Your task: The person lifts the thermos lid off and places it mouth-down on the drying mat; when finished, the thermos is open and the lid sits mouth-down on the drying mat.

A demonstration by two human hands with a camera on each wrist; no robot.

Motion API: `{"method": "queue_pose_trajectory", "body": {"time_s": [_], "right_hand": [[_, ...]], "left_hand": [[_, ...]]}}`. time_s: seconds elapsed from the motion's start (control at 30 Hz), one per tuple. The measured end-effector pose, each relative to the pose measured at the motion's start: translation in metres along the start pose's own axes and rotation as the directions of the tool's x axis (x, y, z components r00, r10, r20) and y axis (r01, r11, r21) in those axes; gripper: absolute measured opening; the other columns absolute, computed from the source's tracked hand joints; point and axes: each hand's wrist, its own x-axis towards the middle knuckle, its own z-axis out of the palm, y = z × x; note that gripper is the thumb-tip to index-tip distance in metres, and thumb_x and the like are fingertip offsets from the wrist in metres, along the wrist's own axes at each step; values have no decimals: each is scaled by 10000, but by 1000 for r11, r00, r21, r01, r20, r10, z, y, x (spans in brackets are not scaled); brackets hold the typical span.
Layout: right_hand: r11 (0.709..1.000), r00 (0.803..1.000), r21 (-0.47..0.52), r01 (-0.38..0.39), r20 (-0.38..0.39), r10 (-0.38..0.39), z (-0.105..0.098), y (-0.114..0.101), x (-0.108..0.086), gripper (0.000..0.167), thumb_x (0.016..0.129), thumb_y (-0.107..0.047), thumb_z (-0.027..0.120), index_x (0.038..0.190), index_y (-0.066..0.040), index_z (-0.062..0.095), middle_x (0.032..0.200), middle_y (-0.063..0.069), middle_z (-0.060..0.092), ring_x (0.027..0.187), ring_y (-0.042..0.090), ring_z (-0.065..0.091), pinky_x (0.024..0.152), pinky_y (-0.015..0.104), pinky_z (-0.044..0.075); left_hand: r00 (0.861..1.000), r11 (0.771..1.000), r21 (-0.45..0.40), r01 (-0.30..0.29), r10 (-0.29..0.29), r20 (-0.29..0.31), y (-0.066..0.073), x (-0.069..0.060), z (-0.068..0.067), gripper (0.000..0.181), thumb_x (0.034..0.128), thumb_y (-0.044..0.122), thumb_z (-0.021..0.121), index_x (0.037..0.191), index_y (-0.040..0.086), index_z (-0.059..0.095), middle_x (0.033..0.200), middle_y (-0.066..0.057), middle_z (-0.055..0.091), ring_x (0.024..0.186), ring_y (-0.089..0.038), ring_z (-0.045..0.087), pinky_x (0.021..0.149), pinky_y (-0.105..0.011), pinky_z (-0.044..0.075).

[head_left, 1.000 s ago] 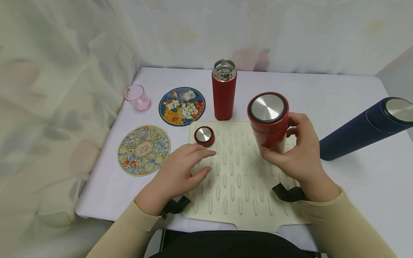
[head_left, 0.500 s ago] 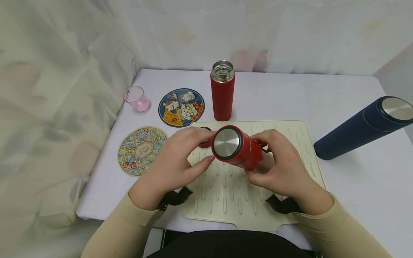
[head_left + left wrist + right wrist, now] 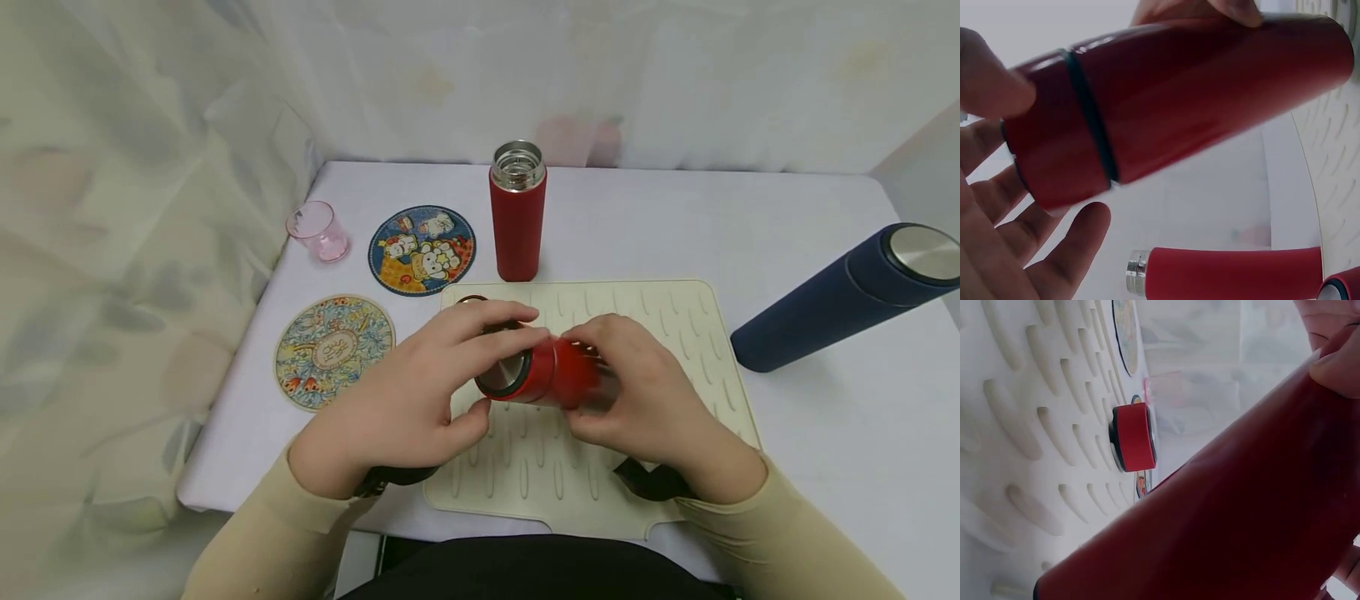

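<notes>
My right hand (image 3: pixel 637 387) grips a red thermos (image 3: pixel 573 375) by its body above the ribbed cream mat (image 3: pixel 555 483). The thermos is tilted, its steel-topped lid (image 3: pixel 1060 137) pointing left. My left hand (image 3: pixel 405 383) is at that lid, straight fingers reaching over it and thumb below; whether they touch it is unclear. A loose red lid (image 3: pixel 1135 437) rests on the mat, mostly hidden behind the left hand in the head view. Beyond the mat a second red thermos (image 3: pixel 517 229) stands upright without a lid, its steel neck showing.
A tall navy thermos (image 3: pixel 825 308) stands at the right of the white table (image 3: pixel 847 433). To the left lie two round patterned coasters, one blue-rimmed (image 3: pixel 422 250) and one floral (image 3: pixel 333 352). A pink glass (image 3: pixel 321 232) stands near the table's left edge.
My right hand has brought the thermos leftward and tilted it further, lid toward the left hand. My left hand has moved forward from beside the loose lid to over the thermos lid.
</notes>
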Motion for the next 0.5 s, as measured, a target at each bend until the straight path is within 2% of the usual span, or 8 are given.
{"method": "queue_pose_trajectory", "body": {"time_s": [0.1, 0.27, 0.4, 0.5], "right_hand": [[1000, 1000, -11, 4, 12, -4, 1, 0, -1, 731, 654, -88, 968, 1321, -77, 669, 1201, 43, 707, 1092, 191, 652, 817, 418, 669], [1000, 1000, -9, 1, 11, -1, 2, -2, -2, 731, 655, -87, 965, 1321, -84, 665, 1195, 33, 701, 1092, 185, 647, 819, 413, 667], [1000, 1000, -4, -8, 13, 8, 2, -3, -3, 739, 655, -90, 968, 1326, -83, 659, 1208, 38, 702, 1103, 188, 651, 827, 424, 675], [1000, 1000, -2, -13, 13, 13, 1, -3, -3, 749, 654, -96, 975, 1332, -80, 656, 1218, 42, 704, 1110, 193, 657, 831, 434, 680]], "left_hand": [[999, 999, 3, -32, 32, -2, 1, 0, 1, 725, 818, -60, 684, 1517, 131, 660, 1598, -71, 577, 1417, -217, 553, 1062, -365, 552], [998, 998, -25, -57, 56, -26, 1, 2, 0, 686, 803, -67, 695, 1466, 108, 699, 1538, -82, 625, 1345, -216, 592, 1037, -363, 558], [999, 998, -52, -17, 15, -53, 1, 3, -2, 641, 809, 21, 766, 1443, 97, 711, 1470, -67, 661, 1332, -201, 611, 1038, -383, 581], [995, 999, -18, 40, -42, -93, 1, 4, -1, 627, 832, 172, 862, 1436, 102, 709, 1379, -45, 701, 1268, -168, 650, 1012, -387, 605]]}}
